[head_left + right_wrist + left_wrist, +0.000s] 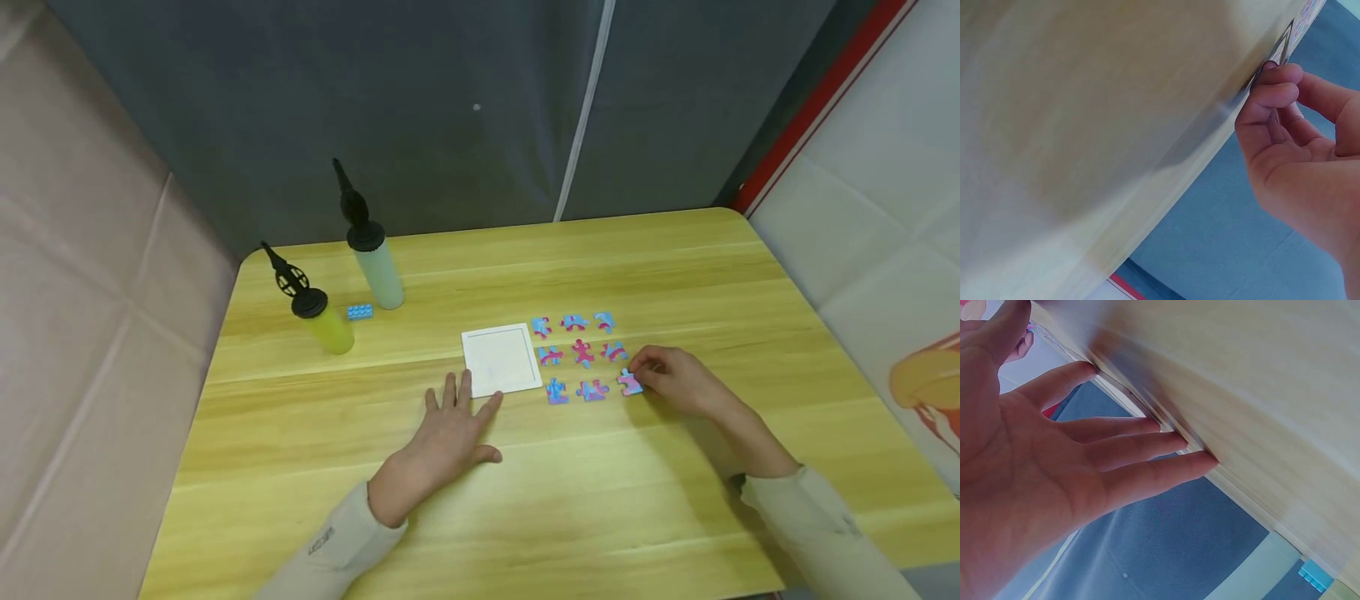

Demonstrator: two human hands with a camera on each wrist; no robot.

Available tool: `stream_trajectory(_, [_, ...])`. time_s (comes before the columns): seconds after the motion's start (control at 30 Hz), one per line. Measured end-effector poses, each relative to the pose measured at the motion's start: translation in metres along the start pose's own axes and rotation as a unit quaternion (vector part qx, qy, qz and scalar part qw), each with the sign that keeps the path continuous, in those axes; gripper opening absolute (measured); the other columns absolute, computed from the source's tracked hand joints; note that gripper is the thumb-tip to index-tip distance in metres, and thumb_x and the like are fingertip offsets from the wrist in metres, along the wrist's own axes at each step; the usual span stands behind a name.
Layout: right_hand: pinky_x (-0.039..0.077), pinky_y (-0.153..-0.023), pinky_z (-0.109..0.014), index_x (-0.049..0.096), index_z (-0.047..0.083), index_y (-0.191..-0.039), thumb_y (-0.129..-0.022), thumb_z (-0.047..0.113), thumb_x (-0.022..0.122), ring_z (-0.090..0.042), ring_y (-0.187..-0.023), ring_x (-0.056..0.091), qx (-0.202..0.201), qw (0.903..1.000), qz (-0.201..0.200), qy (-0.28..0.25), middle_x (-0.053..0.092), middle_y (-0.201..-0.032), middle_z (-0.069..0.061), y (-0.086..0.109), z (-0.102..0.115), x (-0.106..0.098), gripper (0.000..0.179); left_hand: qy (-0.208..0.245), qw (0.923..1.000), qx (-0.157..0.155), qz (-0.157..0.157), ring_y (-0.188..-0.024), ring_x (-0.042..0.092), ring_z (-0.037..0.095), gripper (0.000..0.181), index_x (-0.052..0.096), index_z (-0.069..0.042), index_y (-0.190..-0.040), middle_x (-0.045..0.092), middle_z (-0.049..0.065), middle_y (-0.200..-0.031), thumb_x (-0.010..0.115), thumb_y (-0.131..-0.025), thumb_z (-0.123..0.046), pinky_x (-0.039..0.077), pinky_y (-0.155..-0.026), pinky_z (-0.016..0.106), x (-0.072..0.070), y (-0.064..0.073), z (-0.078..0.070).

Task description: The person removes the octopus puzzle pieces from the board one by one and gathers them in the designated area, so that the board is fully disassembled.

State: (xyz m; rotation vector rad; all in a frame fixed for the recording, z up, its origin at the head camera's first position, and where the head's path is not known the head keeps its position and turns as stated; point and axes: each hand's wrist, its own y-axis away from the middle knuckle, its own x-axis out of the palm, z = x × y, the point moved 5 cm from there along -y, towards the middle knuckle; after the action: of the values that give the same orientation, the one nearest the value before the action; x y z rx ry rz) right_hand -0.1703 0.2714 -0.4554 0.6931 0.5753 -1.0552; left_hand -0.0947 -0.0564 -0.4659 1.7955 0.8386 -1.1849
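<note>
Jigsaw puzzle pieces in blue, pink and purple, such as the red-pink centre piece, lie apart in three rows of three. At the front right corner my right hand pinches a puzzle piece between thumb and fingers. In the right wrist view the piece looks tilted, one edge near the table. My left hand is spread with fingers straight, fingertips down on the table and at the near left corner of a square white puzzle frame. The frame's inside is bare.
A yellow bottle and a pale green bottle, both with tall black tops, stand at the back left. Between them lies a blue toy brick. The wooden table meets a grey curtain behind.
</note>
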Motion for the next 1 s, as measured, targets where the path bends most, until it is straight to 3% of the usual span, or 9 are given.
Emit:
stream_trajectory(0.27, [0.052,-0.068,-0.025,0.067,0.001,-0.113,-0.105,0.01,0.055,-0.021,-0.093,0.065,0.008,0.9997,0.006,-0.021,0.071,-0.105,-0.014,0.0,0.0002,0.0017,0.017,0.0,1.0,0.002,-0.003,-0.151,0.023,0.06,0.085,0.039,-0.021,-0.16,0.022,0.038,-0.164,0.07,-0.09,-0.057,0.033,-0.114,0.074,-0.0013,0.0004,-0.0007])
stream_trajectory(0.67, [0.052,-0.073,-0.026,0.068,0.003,-0.111,-0.104,0.013,0.058,-0.025,-0.099,0.068,0.004,1.0,0.0,-0.006,0.072,-0.105,-0.013,-0.0001,-0.0012,0.0021,0.016,0.007,1.0,0.006,-0.004,-0.151,0.023,0.06,0.085,0.039,-0.02,-0.16,0.022,0.039,-0.163,0.071,-0.09,-0.055,0.032,-0.113,0.075,-0.0017,0.0018,-0.0008])
stream_trajectory(1.0, [0.05,-0.068,-0.026,0.068,0.004,-0.108,-0.103,0.014,0.06,-0.017,-0.086,0.063,0.005,1.0,0.001,0.005,0.072,-0.099,-0.01,-0.0024,-0.0021,0.0004,0.014,0.012,0.9999,0.004,0.002,-0.152,0.02,0.06,0.085,0.037,-0.02,-0.161,0.019,0.038,-0.164,0.069,-0.091,-0.055,0.029,-0.114,0.076,-0.0016,0.001,-0.0005])
